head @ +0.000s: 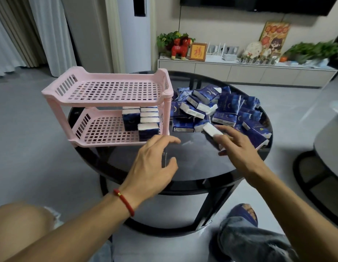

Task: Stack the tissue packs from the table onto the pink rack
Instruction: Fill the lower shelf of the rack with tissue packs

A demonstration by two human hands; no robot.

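Observation:
A pink two-tier rack [107, 99] stands on the left of a round black glass table [183, 163]. Several blue tissue packs [143, 120] are stacked at the right end of its lower shelf; the top shelf holds nothing. A loose heap of blue tissue packs [226, 108] lies on the table to the right of the rack. My right hand [238, 150] grips one tissue pack [211, 131] at the near edge of the heap. My left hand [154, 163] hovers over the table in front of the rack, fingers loosely curved and holding nothing.
A low white cabinet [240, 72] with plants, a red toy horse and a framed picture runs along the far wall. Another round table [327, 144] stands at the right edge. My knees and a slipper show below the table.

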